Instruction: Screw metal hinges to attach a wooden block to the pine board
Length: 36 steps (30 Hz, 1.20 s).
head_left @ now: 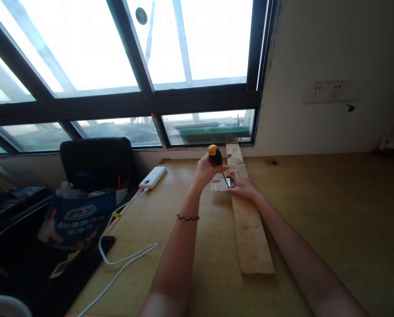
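Note:
My left hand (206, 169) is wrapped round the black and yellow handle of a screwdriver (216, 155). Its shaft slants down so that the tip meets a small shiny metal plate (230, 182), which looks like a hinge. The fingers of my right hand (243, 185) pinch this plate at its right side and press it against the wood. Below both hands lies a long wooden board (251, 237), running from near the window toward me. A shorter wood piece (218, 186) sticks out to the left of the board. Any screw under the tip is too small to make out.
On the table (316, 220), left of my hands, lies a white power bank (153, 177) with a white cable (127, 262) trailing forward. A black chair (96, 160) with a blue bag (81, 218) stands beyond the left edge. Window and wall bound the far side.

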Tool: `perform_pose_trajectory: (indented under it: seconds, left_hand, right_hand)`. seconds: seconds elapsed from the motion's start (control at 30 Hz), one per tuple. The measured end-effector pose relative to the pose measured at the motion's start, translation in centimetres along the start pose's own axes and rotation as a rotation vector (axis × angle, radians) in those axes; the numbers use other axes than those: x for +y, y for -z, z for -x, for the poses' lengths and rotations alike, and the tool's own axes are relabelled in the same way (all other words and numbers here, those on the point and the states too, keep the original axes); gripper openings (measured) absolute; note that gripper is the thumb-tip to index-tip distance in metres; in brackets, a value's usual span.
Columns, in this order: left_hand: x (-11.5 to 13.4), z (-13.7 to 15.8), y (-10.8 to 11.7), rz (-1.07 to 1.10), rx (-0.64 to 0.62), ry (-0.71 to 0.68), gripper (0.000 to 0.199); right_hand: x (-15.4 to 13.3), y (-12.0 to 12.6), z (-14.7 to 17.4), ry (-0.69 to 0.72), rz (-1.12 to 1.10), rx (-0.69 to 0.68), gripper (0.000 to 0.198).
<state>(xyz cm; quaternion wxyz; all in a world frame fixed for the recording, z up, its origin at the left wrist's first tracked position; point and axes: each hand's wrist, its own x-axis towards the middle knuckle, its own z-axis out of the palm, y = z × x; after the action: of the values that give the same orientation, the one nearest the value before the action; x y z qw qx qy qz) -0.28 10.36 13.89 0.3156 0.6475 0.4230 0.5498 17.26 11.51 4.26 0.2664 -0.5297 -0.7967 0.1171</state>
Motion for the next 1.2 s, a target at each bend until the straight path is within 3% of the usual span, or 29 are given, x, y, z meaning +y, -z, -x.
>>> perform_pose_trajectory:
  seconds: [0.3,0.53,0.6,0.7,0.9,1.07,1.2]
  left_hand:
    - [-1.0,-0.4,-0.6,0.29,-0.095,-0.08,0.043]
    - [-2.0,-0.7,-0.7,0.01,0.109,-0.037,0.053]
    - [-2.0,-0.7,-0.5,-0.019,0.11,-0.008,0.053]
    - [-1.4,-0.6,-0.1,0.079,0.026,0.019,0.056]
    - [1.3,0.5,0.6,0.342,-0.284,0.032,0.065]
    - [2.9,1.3,1.7,0.347,-0.528,0.042,0.059]
    - [3.1,1.5,2.4,0.286,-0.633,0.045,0.046]
  right_hand:
    - [-0.3,0.3,0.0,0.01,0.004,-0.006,0.069]
    - [-0.3,0.3,0.0,-0.004,-0.006,-0.016,0.071]
    - [-0.3,0.3,0.1,-0.007,-0.003,-0.015,0.071]
    - [-0.3,0.4,0.1,-0.009,-0.007,-0.013,0.07]
    - [-0.2,0.2,0.1,-0.007,-0.028,0.005,0.069]
    - [-0.2,0.1,0.0,-0.017,-0.026,-0.006,0.07]
    - [-0.5,0.4,0.2,-0.026,0.002,-0.008,0.07]
